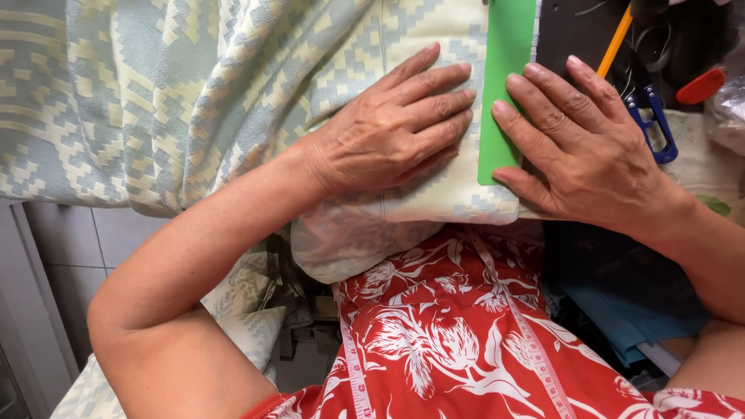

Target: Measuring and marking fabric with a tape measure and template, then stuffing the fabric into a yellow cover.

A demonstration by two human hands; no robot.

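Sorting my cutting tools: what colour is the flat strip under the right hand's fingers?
Bright green strip, plain, seen in the head view.

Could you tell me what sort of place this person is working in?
Most likely a home sewing corner. Both hands, left hand and right hand, press patterned fabric beside a green guide; a tape measure hangs over the red dress, and blue thread snips lie nearby.

- A home sewing corner: a blue-handled thread snipper (pixel 654 128) at upper right.
- A white measuring tape (pixel 353 365) lies over the red floral dress (pixel 458 334), bottom centre.
- Grey floor tiles (pixel 101 240) at left.
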